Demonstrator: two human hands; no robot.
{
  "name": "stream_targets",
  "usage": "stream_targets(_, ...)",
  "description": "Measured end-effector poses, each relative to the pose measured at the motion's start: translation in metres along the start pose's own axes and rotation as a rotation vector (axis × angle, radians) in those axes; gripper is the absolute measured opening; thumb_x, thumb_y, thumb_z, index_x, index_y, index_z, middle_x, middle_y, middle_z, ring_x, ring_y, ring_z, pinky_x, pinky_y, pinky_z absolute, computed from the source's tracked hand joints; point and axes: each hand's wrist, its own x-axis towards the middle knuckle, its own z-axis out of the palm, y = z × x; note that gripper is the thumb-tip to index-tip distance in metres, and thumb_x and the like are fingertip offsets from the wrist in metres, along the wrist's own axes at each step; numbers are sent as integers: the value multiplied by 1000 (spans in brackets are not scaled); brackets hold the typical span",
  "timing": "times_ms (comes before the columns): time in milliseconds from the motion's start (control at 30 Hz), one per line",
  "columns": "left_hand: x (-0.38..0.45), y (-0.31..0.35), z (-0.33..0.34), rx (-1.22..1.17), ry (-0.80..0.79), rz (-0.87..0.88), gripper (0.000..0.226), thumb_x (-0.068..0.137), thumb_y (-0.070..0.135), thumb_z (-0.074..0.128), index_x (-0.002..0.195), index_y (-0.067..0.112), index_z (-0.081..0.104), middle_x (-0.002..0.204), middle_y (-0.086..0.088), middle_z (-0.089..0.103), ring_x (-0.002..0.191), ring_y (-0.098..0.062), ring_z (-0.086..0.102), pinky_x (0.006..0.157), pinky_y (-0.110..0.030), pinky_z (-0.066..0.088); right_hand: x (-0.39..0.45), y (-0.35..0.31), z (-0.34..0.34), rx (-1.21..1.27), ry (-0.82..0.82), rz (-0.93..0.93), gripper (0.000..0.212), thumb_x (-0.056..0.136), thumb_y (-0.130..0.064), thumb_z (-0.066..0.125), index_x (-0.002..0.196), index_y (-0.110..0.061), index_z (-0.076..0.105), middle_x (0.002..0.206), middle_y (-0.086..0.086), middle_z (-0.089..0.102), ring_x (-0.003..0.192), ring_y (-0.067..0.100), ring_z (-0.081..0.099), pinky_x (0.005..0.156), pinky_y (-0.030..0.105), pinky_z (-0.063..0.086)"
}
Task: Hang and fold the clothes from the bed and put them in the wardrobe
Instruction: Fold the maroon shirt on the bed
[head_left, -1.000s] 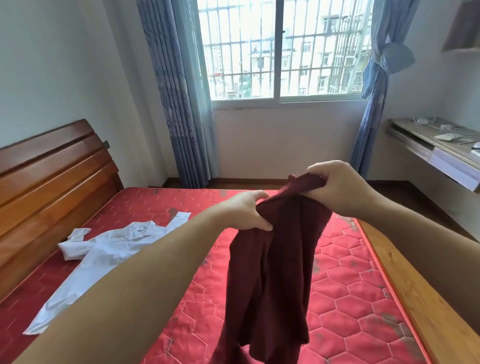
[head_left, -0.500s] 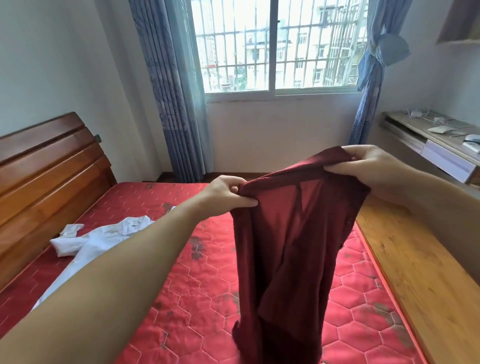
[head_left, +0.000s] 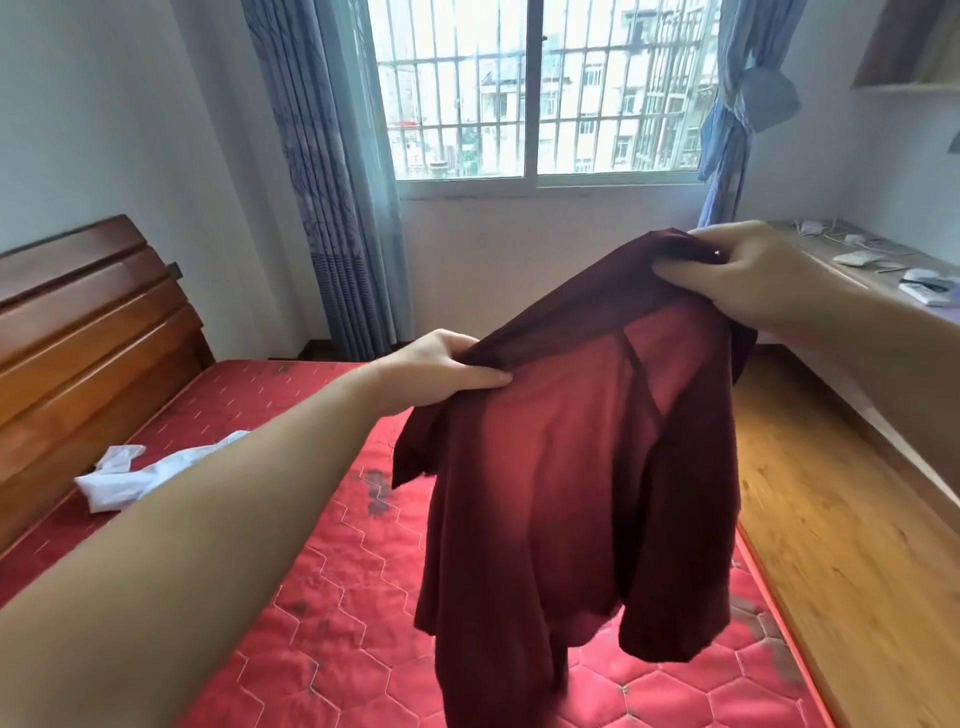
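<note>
A: What is the person holding?

B: A dark red shirt (head_left: 571, 467), lifted in the air above the bed (head_left: 322, 623). The left hand (head_left: 441, 371) pinches the cloth at one top corner, thumb lying over the fabric and fingers curled beneath it. The right hand (head_left: 748, 275) grips the other top corner, fingers wrapped round a bunched fold.

A: Are the two hands level?

B: No. The right hand is higher and farther off, so the upper edge of the shirt slants up from left to right. The body of the shirt hangs down between the arms, and its lower part hangs close over the red quilted mattress; whether it touches cannot be told.

A: Anything else on the bed?

B: A white shirt (head_left: 124, 475) lies crumpled on the mattress near the wooden headboard (head_left: 88, 343), well apart from the red one. The left forearm hides part of it.

A: And around the bed?

B: A wooden side rail (head_left: 831, 519) runs along the right edge of the mattress. Beyond the bed is a barred window (head_left: 540, 88) with blue curtains: one (head_left: 322, 182) hanging straight at the left, one (head_left: 737, 109) tied back at the right. A wall-mounted desk (head_left: 872, 260) at the far right carries a few small white items, too blurred to name.

A: Is the wardrobe in view?

B: It does not show in this view.
</note>
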Motion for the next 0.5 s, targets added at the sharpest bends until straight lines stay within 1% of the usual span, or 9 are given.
stream_targets(67,-1,2,-5,5,0,-42,9,85,18,74,93,16,77,85,-1,75,72,-13,68,74,-27,59,-1,2,-2,-20,22,39,17,93,-19,64,98,-6,74,90,10,75,67,7,63,66,22,53)
stream_targets(133,-1,3,-9,13,27,-42,7,87,20,72,91,16,76,83,0,74,69,-12,68,71,-26,59,-2,4,-4,27,-2,129,13,92,-17,65,97,-9,74,81,3,75,61,5,65,61,16,54)
stream_targets(233,7,7,-5,16,164,21,12,95,24,63,92,21,74,86,2,73,76,-13,67,83,-35,56,-8,-4,6,304,-144,374,18,91,-17,64,101,-3,69,80,8,75,72,22,70,66,30,59)
stream_targets(300,11,20,7,-25,215,67,16,98,24,57,91,24,72,86,2,72,79,-15,65,88,-37,55,-16,-16,23,419,-285,420,14,88,-14,63,97,-5,68,84,13,73,72,25,67,67,34,57)
stream_targets(333,15,27,14,-92,233,90,17,99,20,55,90,22,69,82,2,71,75,-15,65,84,-35,55,-21,-22,35,466,-408,403,17,87,-15,63,99,-4,69,92,16,71,76,27,66,73,36,57)
stream_targets(367,17,35,19,-201,244,106,18,100,14,53,89,19,66,75,2,70,67,-12,64,74,-29,56,-28,-28,47,493,-578,372,25,87,-18,62,106,-3,67,103,20,68,86,31,65,82,40,55)
stream_targets(433,16,52,25,-407,232,103,24,100,3,45,83,14,57,59,4,62,43,-2,55,47,-15,47,-36,-33,59,489,-960,308,45,90,-36,55,121,-4,60,122,18,61,108,35,59,94,45,48)
stream_targets(467,14,58,25,-444,198,104,25,100,2,44,82,14,55,56,3,59,38,-2,52,40,-14,42,-34,-33,59,468,-1008,281,51,90,-43,51,122,-5,60,124,15,63,112,35,60,94,45,49)
stream_targets(500,13,61,24,-446,150,118,25,100,2,45,81,15,56,55,3,59,38,-3,52,40,-15,41,-29,-31,57,423,-922,234,47,92,-42,50,117,-4,63,119,13,67,109,32,65,92,45,51)
